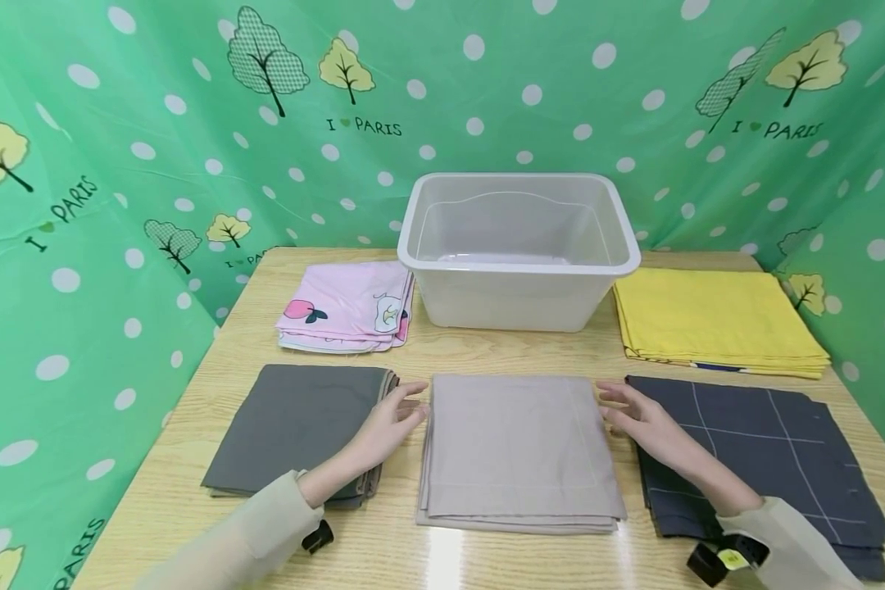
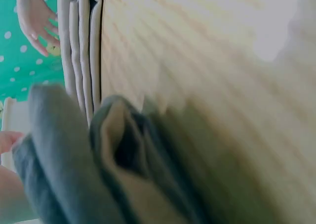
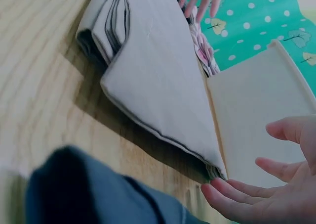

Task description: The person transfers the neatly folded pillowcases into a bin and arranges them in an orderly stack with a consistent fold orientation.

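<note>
A folded beige-grey cloth [image 1: 516, 451] lies flat at the front middle of the table. My left hand [image 1: 392, 422] hovers by its upper left corner, fingers relaxed, above the edge of a folded dark grey cloth [image 1: 302, 426]. At the upper right corner is my right hand [image 1: 645, 422], its fingers loosely bent and holding nothing. Beneath that forearm lies a folded navy cloth [image 1: 774, 459] with white lines. The right wrist view shows the right hand [image 3: 276, 179] with fingers spread, fingertips right at the beige-grey cloth's [image 3: 158, 66] corner.
A white plastic bin [image 1: 516, 295] stands at the back middle of the wooden table [image 1: 354, 557]. Left of it lies a folded pink printed cloth [image 1: 347, 303], right of it a folded yellow cloth [image 1: 715, 319]. A green dotted curtain [image 1: 472, 90] hangs behind and along both sides.
</note>
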Demonstrator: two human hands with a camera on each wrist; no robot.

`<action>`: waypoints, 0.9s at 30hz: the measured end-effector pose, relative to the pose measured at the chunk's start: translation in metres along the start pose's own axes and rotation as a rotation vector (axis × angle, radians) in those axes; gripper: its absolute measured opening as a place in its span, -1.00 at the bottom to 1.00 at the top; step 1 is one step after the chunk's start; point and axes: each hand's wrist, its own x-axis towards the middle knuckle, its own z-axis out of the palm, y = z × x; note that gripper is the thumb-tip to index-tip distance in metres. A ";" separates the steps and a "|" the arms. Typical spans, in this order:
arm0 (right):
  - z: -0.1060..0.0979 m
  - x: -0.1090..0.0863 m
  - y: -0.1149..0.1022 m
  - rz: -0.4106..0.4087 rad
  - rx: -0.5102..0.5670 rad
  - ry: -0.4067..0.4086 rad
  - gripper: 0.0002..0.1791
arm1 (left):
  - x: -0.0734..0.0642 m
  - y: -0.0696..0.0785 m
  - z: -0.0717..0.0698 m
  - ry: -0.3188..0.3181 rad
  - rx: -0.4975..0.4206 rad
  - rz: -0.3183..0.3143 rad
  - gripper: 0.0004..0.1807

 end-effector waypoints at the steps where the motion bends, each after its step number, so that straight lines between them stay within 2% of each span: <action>1: 0.001 0.000 0.001 0.014 0.027 -0.007 -0.44 | 0.000 -0.001 0.001 -0.002 -0.013 -0.009 -0.56; 4: 0.002 -0.001 0.001 0.054 0.089 -0.024 -0.42 | 0.000 -0.002 0.003 -0.011 -0.044 -0.051 -0.57; 8: 0.003 -0.001 0.002 0.077 0.108 -0.038 -0.41 | 0.000 -0.002 0.006 -0.022 -0.082 -0.108 -0.56; 12: 0.004 -0.001 0.003 0.100 0.126 -0.044 -0.40 | -0.001 -0.003 0.009 -0.019 -0.112 -0.137 -0.54; 20: 0.008 0.001 0.003 0.180 0.207 -0.070 -0.37 | 0.001 -0.004 0.014 -0.006 -0.319 -0.237 -0.51; 27: 0.013 0.002 0.005 0.240 0.244 -0.078 -0.35 | 0.004 -0.008 0.018 0.023 -0.343 -0.286 -0.53</action>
